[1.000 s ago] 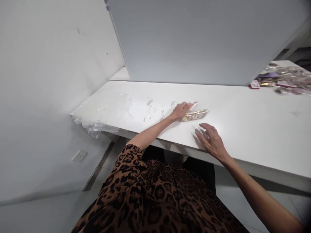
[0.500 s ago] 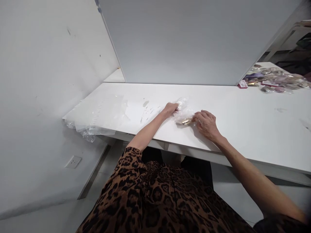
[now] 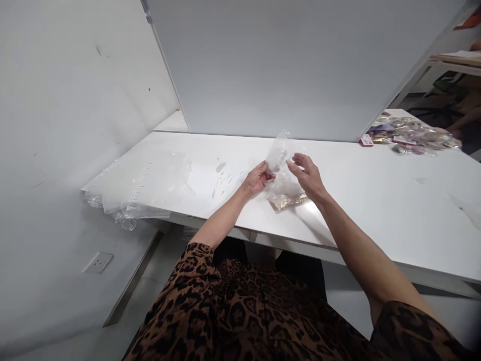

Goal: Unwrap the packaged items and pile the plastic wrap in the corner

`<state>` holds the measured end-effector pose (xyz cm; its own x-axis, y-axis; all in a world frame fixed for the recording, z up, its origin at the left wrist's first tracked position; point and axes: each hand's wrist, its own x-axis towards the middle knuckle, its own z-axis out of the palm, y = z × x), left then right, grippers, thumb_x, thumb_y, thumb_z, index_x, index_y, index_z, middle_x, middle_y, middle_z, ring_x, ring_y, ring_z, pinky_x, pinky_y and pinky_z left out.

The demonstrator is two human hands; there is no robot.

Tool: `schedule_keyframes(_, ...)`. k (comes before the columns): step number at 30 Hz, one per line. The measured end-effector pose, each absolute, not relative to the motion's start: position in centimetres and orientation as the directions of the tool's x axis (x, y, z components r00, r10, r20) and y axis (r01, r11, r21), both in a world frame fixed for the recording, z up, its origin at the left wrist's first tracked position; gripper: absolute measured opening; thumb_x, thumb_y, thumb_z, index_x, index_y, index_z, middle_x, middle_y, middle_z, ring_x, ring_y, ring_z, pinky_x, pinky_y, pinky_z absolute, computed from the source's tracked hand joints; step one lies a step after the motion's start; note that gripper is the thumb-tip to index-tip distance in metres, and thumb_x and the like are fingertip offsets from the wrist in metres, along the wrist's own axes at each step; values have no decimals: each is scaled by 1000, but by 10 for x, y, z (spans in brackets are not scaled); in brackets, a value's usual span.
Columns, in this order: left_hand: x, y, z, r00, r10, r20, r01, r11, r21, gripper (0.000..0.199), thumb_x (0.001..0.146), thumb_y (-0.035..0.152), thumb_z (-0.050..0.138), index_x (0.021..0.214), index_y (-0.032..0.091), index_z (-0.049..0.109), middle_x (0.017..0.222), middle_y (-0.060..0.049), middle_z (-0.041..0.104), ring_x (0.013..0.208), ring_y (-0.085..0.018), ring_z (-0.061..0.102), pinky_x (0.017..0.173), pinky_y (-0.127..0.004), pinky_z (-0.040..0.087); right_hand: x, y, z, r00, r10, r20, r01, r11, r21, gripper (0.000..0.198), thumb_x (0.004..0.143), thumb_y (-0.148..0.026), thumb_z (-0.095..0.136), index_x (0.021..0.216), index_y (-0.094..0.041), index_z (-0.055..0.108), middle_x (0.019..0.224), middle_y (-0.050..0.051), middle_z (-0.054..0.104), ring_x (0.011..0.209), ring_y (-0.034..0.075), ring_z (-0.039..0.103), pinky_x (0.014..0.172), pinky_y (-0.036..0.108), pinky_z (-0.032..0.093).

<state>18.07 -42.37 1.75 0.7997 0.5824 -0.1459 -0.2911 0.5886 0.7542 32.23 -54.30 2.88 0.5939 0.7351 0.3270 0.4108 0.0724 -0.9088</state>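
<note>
A crumpled clear plastic bag [image 3: 277, 156] is in my left hand [image 3: 258, 179], whose fingers are closed on its left edge. Its upper part stands up off the table. At the lower end of the plastic lies a gold, shiny item [image 3: 287, 201], whose exact kind I cannot make out. My right hand [image 3: 308, 175] is just right of the bag, above the gold item, with thumb and fingers apart and nothing between them.
Flat clear plastic bags [image 3: 150, 183] lie stacked at the left, overhanging the front edge of the white table [image 3: 361, 200]. A grey panel [image 3: 263, 65] rises behind. Several wrapped items [image 3: 417, 133] and a small red-and-white box [image 3: 366, 140] sit at the back right.
My right hand has let go of the gold item and lifted to the bag's upper right, fingers spread. The plastic now stands taller beside my left hand, which has turned palm up.
</note>
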Motion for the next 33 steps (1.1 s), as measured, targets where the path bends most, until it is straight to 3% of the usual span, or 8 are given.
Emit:
schedule_keyframes(5, 170, -422, 23, 834, 527, -164, -287, 668, 686, 34, 110, 38, 42, 112, 17, 69, 78, -2, 72, 56, -12, 65, 60, -25, 54, 312, -509, 39, 560, 819, 121, -20, 160, -987, 70, 56, -74, 91, 99, -24, 68, 97, 3, 72, 84, 17, 67, 70, 30, 56)
schedule_keyframes(10, 176, -411, 18, 835, 526, -160, -257, 630, 733, 59, 106, 63, 40, 123, 16, 71, 93, -10, 79, 68, -17, 71, 64, -28, 59, 306, -506, 37, 605, 790, 98, -182, 257, -949, 60, 41, -52, 103, 72, -20, 64, 75, -1, 65, 63, 9, 56, 58, 23, 49)
schedule_keyframes(15, 187, -412, 4, 656, 747, -104, 44, 100, 994, 60, 101, 61, 53, 145, 21, 62, 138, -14, 72, 118, -26, 73, 98, -37, 62, 320, -516, 24, 690, 718, 95, -138, 259, -956, 36, 57, -28, 96, 72, -17, 66, 64, -2, 62, 59, 10, 56, 57, 23, 49)
schedule_keyframes(18, 177, -415, 4, 601, 798, 46, 311, -287, 906, 67, 100, 66, 51, 155, 29, 53, 167, -11, 48, 147, -31, 56, 123, -46, 45, 333, -516, 13, 730, 681, 57, -116, 207, -971, 25, 55, -13, 87, 72, -16, 69, 69, 2, 66, 58, 12, 60, 56, 25, 51)
schedule_keyframes(23, 123, -410, 21, 511, 849, 137, 566, -452, 689, 75, 102, 68, 39, 166, 30, 37, 178, -11, 28, 156, -31, 46, 129, -46, 36, 341, -514, 2, 754, 656, 19, -35, 68, -997, 26, 51, -13, 87, 69, -18, 70, 77, 6, 68, 58, 15, 62, 53, 29, 50)
schedule_keyframes(26, 64, -378, 33, 377, 909, 179, 790, -417, 449, 89, 96, 68, 51, 171, 25, 28, 182, -13, 16, 169, -35, 16, 136, -53, 16, 343, -519, -1, 748, 663, -27, -6, -34, -999, 30, 50, -21, 90, 73, -20, 72, 78, 7, 67, 61, 16, 62, 47, 27, 42)
schedule_keyframes(29, -15, -332, 41, 154, 975, 161, 951, -191, 243, 122, 81, 69, 72, 174, 17, 13, 183, -18, -1, 169, -39, -10, 135, -58, -7, 344, -523, -1, 728, 683, -53, 14, -92, -996, 34, 48, -26, 91, 76, -21, 73, 78, 8, 67, 63, 17, 61, 44, 24, 39)
schedule_keyframes(33, -124, -286, 49, -139, 988, 73, 981, 127, 147, 143, 71, 81, 72, 173, 10, 3, 180, -24, -12, 165, -46, -22, 129, -66, -17, 340, -526, 2, 728, 681, -73, 61, -170, -984, 35, 50, -31, 91, 79, -22, 75, 82, 10, 69, 67, 20, 62, 44, 24, 39)
